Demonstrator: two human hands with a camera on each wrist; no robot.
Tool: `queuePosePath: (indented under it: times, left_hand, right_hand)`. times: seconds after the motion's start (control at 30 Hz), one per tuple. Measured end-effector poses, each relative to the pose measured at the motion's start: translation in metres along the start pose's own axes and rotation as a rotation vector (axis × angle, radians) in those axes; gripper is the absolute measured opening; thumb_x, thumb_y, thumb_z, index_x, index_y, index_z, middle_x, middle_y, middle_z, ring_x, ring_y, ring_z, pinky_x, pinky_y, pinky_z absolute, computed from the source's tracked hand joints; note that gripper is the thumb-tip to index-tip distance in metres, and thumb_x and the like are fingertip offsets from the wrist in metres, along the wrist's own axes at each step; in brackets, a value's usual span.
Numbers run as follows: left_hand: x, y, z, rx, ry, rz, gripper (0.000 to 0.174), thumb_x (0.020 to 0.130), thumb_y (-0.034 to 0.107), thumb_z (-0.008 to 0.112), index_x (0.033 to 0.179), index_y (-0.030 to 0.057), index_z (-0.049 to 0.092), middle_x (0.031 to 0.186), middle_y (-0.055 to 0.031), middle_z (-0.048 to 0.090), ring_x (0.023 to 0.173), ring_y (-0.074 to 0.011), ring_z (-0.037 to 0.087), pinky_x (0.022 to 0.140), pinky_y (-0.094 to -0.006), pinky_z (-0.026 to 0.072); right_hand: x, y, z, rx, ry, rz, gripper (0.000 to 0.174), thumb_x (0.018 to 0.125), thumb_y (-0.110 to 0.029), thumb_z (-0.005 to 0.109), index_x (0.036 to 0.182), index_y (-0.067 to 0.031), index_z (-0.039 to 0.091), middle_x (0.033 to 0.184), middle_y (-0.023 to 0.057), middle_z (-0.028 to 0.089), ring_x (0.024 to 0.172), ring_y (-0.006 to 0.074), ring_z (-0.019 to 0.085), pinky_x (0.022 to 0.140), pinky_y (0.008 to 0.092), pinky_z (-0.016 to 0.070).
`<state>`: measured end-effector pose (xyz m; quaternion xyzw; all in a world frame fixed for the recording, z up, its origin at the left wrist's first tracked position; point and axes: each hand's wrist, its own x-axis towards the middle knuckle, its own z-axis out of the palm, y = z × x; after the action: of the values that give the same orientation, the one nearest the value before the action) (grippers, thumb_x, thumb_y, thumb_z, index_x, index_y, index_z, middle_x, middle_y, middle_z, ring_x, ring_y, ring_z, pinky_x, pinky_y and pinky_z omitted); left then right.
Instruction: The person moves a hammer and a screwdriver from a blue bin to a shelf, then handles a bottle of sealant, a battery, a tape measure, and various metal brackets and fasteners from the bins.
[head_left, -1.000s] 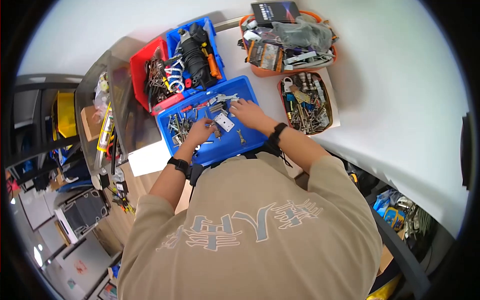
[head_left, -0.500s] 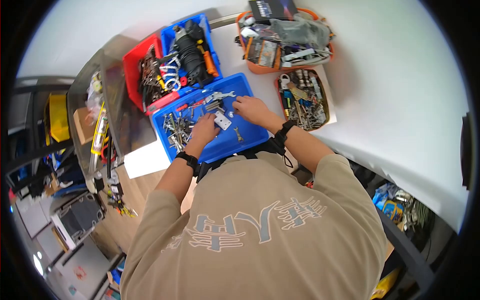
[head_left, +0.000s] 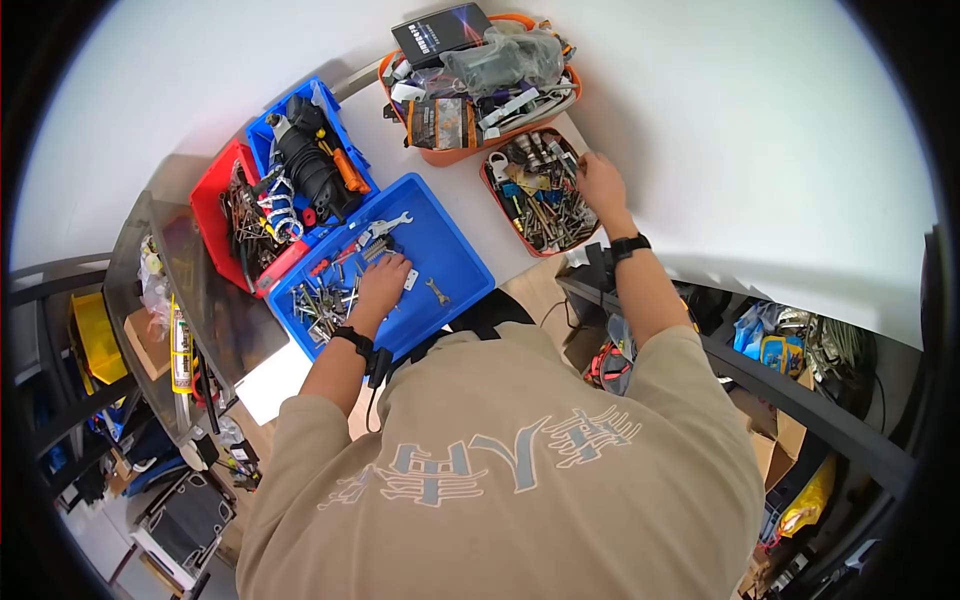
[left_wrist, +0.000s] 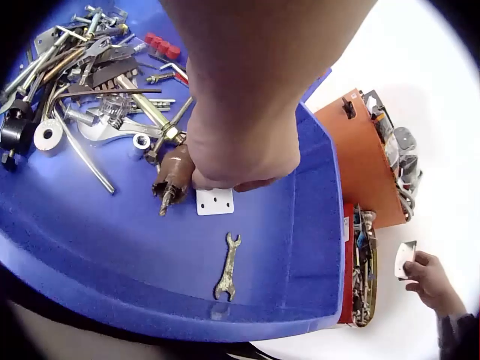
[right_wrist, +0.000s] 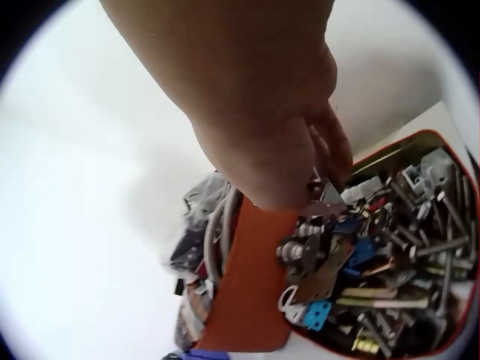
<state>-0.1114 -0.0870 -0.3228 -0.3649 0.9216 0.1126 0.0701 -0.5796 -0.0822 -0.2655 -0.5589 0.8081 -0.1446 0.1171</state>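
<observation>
My left hand [head_left: 383,283] is in the blue bin [head_left: 450,245], over the hardware. In the left wrist view a brown hole saw [left_wrist: 176,171] with a drill bit lies against the hand's side; the fingers are mostly hidden. A white perforated plate [left_wrist: 215,202] shows partly beneath the hand, and a small open-end wrench [left_wrist: 228,266] lies closer to the bin's front. My right hand [head_left: 602,188] pinches a small metal bracket [right_wrist: 328,198] at the edge of a red-rimmed box [right_wrist: 466,311] filled with bolts, hinges and fittings.
Bolts and other hardware [left_wrist: 82,75] crowd the bin's left side. Behind it stand a blue bin with a black-wrapped tool [head_left: 312,165] and a red bin [head_left: 222,185]. An orange bin [head_left: 455,157] with bags and boxes adjoins the red-rimmed box. A white wall [head_left: 740,170] rises at right.
My right hand has left the blue bin and moved right to the red-rimmed box, with the bracket in its fingers. The left hand stays in the blue bin; the head view has shifted.
</observation>
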Motion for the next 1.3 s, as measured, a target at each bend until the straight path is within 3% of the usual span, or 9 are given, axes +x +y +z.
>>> queuePosePath:
  times: [0.3, 0.5, 0.67, 0.77, 0.87, 1.0, 1.2, 1.23, 1.3]
  left_hand:
    - [0.006, 0.000, -0.007, 0.049, -0.009, 0.008, 0.022, 0.087, 0.010, 0.059, 0.108, 0.0119, 0.066, 0.112, -0.0054, 0.062, 0.112, -0.0252, 0.061, 0.091, -0.0425, 0.0522]
    - [-0.001, -0.012, -0.011, 0.006, 0.097, 0.065, 0.015, 0.085, 0.014, 0.063, 0.098, 0.0110, 0.070, 0.107, -0.0055, 0.063, 0.110, -0.0258, 0.061, 0.091, -0.0424, 0.0513]
    - [-0.013, -0.003, -0.069, -0.238, 0.143, -0.069, 0.011, 0.086, 0.013, 0.070, 0.095, 0.0080, 0.071, 0.098, -0.0074, 0.068, 0.098, -0.0261, 0.065, 0.084, -0.0390, 0.0536]
    - [-0.022, 0.015, -0.122, -1.015, 0.254, -0.383, 0.007, 0.092, 0.006, 0.072, 0.095, 0.0032, 0.066, 0.084, -0.0047, 0.070, 0.074, -0.0129, 0.065, 0.071, -0.0288, 0.0525]
    - [-0.026, 0.023, -0.158, -1.534, 0.331, -0.369, 0.008, 0.096, 0.009, 0.070, 0.099, 0.0035, 0.064, 0.085, -0.0032, 0.069, 0.077, -0.0097, 0.065, 0.073, -0.0272, 0.0530]
    - [-0.022, 0.044, -0.206, -1.668, 0.398, -0.322, 0.011, 0.097, 0.011, 0.070, 0.101, 0.0043, 0.062, 0.091, -0.0039, 0.070, 0.081, -0.0111, 0.066, 0.075, -0.0265, 0.0542]
    - [-0.008, 0.051, -0.193, -1.639, 0.342, -0.241, 0.018, 0.097, 0.010, 0.069, 0.111, 0.0027, 0.061, 0.105, -0.0084, 0.071, 0.091, -0.0143, 0.069, 0.083, -0.0293, 0.0559]
    - [-0.004, 0.050, -0.190, -1.619, 0.300, -0.215, 0.024, 0.096, 0.010, 0.070, 0.117, 0.0015, 0.061, 0.108, -0.0102, 0.071, 0.096, -0.0160, 0.069, 0.086, -0.0304, 0.0555]
    - [-0.008, 0.044, -0.188, -1.449, 0.274, -0.275, 0.030, 0.095, 0.010, 0.070, 0.121, 0.0002, 0.060, 0.109, -0.0118, 0.071, 0.098, -0.0182, 0.069, 0.087, -0.0316, 0.0553]
  right_hand:
    - [0.003, 0.011, 0.048, 0.128, 0.024, -0.165, 0.019, 0.089, -0.018, 0.071, 0.091, -0.0017, 0.063, 0.099, 0.0175, 0.062, 0.094, 0.0396, 0.063, 0.082, 0.0499, 0.0505]
    - [0.000, 0.029, 0.020, 0.343, -0.159, 0.019, 0.025, 0.092, -0.016, 0.067, 0.112, -0.0025, 0.068, 0.109, 0.0172, 0.071, 0.099, 0.0302, 0.070, 0.088, 0.0394, 0.0536]
    - [0.001, 0.020, 0.001, 0.401, -0.060, 0.042, 0.024, 0.093, -0.017, 0.067, 0.110, -0.0010, 0.067, 0.108, 0.0192, 0.071, 0.099, 0.0331, 0.070, 0.087, 0.0414, 0.0547]
    - [-0.008, -0.040, -0.035, 0.619, -0.038, -0.053, 0.022, 0.095, -0.014, 0.066, 0.113, -0.0015, 0.066, 0.108, 0.0142, 0.073, 0.099, 0.0246, 0.071, 0.085, 0.0358, 0.0554]
    - [-0.031, -0.114, -0.062, 0.848, -0.306, -0.227, 0.024, 0.096, -0.017, 0.067, 0.114, -0.0019, 0.066, 0.109, 0.0116, 0.072, 0.098, 0.0205, 0.070, 0.086, 0.0339, 0.0554]
    - [-0.074, -0.198, -0.093, 0.930, -0.656, -0.338, 0.025, 0.097, -0.014, 0.067, 0.119, -0.0019, 0.063, 0.107, 0.0056, 0.072, 0.100, 0.0144, 0.068, 0.090, 0.0301, 0.0525]
    - [-0.085, -0.221, -0.083, 0.961, -0.723, -0.275, 0.027, 0.093, -0.018, 0.074, 0.113, -0.0017, 0.066, 0.101, 0.0082, 0.071, 0.090, 0.0149, 0.069, 0.077, 0.0333, 0.0546]
    - [-0.079, -0.215, -0.075, 0.960, -0.723, -0.278, 0.027, 0.093, -0.018, 0.074, 0.113, -0.0017, 0.066, 0.101, 0.0082, 0.071, 0.090, 0.0149, 0.069, 0.077, 0.0333, 0.0546]
    - [-0.067, -0.186, -0.051, 0.818, -0.333, -0.276, 0.022, 0.092, -0.016, 0.072, 0.106, -0.0006, 0.066, 0.095, 0.0133, 0.070, 0.085, 0.0241, 0.070, 0.074, 0.0381, 0.0538]
